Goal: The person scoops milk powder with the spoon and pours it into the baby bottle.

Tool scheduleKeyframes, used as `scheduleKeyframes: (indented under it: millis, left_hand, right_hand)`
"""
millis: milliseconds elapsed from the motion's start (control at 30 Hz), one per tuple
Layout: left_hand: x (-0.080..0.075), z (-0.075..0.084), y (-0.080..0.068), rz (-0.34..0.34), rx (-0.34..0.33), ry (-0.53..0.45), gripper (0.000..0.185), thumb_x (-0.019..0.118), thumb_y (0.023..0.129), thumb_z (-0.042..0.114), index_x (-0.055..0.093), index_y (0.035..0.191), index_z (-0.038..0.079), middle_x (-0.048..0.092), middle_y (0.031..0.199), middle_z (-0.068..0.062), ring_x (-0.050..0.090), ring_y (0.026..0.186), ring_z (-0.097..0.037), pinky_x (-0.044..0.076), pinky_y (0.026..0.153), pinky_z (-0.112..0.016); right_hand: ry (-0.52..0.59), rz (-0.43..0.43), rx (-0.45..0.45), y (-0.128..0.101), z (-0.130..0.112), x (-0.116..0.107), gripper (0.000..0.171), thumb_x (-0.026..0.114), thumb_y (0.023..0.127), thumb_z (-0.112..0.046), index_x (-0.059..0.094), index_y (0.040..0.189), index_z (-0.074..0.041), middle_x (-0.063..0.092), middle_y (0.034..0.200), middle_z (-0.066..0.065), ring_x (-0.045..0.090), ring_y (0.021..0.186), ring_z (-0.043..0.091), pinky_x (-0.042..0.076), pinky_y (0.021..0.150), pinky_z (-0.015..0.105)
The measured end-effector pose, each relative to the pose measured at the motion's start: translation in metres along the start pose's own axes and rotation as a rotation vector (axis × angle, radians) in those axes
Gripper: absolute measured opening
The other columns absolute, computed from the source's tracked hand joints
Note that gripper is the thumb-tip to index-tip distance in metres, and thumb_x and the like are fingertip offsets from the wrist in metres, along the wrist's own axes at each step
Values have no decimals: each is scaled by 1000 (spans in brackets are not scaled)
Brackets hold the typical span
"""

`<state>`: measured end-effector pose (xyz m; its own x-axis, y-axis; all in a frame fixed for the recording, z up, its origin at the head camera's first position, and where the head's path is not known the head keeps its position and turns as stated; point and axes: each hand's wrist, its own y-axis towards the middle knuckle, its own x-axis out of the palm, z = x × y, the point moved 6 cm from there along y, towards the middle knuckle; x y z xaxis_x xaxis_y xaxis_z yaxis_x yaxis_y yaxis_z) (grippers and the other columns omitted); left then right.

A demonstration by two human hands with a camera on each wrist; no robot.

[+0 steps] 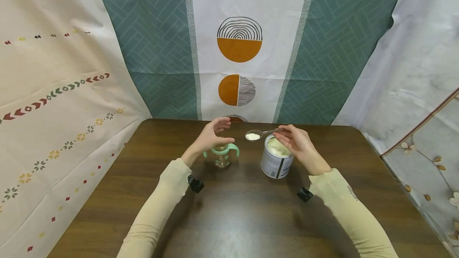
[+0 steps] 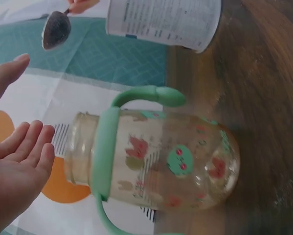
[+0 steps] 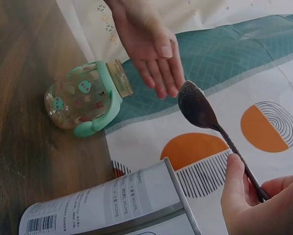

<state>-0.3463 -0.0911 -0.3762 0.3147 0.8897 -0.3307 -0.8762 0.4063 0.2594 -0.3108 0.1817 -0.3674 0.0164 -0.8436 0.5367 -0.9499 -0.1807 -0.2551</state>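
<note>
A clear bottle [image 1: 222, 155] with mint-green handles and red-green prints; white tin [image 1: 275, 158] on dark-brown table [image 1: 244, 206].

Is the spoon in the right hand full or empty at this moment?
Full: the head view shows a small heap of white powder in the bowl of the spoon, which the right hand holds level above the table.

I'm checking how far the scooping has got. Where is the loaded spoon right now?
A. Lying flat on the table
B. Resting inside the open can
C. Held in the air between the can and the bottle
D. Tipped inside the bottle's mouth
C: the right hand holds the spoon with white powder aloft, between the can and the bottle.
</note>
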Motion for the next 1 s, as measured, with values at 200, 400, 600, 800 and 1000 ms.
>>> scheduleKeyframes:
  millis: [200, 400, 600, 800, 1000]
  left_hand:
    - [-4, -14, -5, -12, -19, 42, 68, 80, 78, 8, 47, 137, 4, 53, 137, -16, 49, 128, -32, 37, 113, -46]
    - [-7, -27, -8, -17, -30, 47, 66, 79, 78, 4, 48, 136, 1, 54, 136, -19, 51, 127, -34, 36, 113, -50]
    - [-7, -36, -10, -26, -44, 39, 67, 80, 77, 2, 48, 135, 0, 53, 137, -20, 48, 128, -40, 38, 111, -49]
    - [-6, -39, -11, -59, -70, 75, 70, 80, 77, 5, 46, 137, 0, 51, 138, -22, 46, 131, -41, 36, 112, -53]
    - [-4, -16, -17, -91, -65, 137, 68, 80, 77, 5, 47, 135, -4, 54, 134, -24, 52, 125, -39, 41, 108, -53]
  right_hand:
    - [-23, 8, -5, 3, 2, 2, 32, 41, 101, -7, 68, 84, -5, 73, 86, 8, 73, 85, 16, 58, 82, 22]
    - [-37, 8, -13, 5, 4, 8, 32, 42, 101, -6, 68, 83, -5, 74, 84, 8, 73, 83, 16, 58, 80, 22]
    - [-39, 5, -10, 6, 7, 13, 33, 41, 101, -7, 68, 82, -6, 73, 83, 6, 73, 82, 16, 58, 79, 22]
    - [-47, -1, -19, 8, 8, 18, 32, 42, 100, -7, 68, 83, -6, 73, 84, 6, 73, 83, 16, 58, 80, 23]
    - [-53, 13, -25, 10, 9, 22, 30, 45, 100, -6, 69, 82, -6, 72, 84, 7, 73, 82, 17, 58, 80, 23]
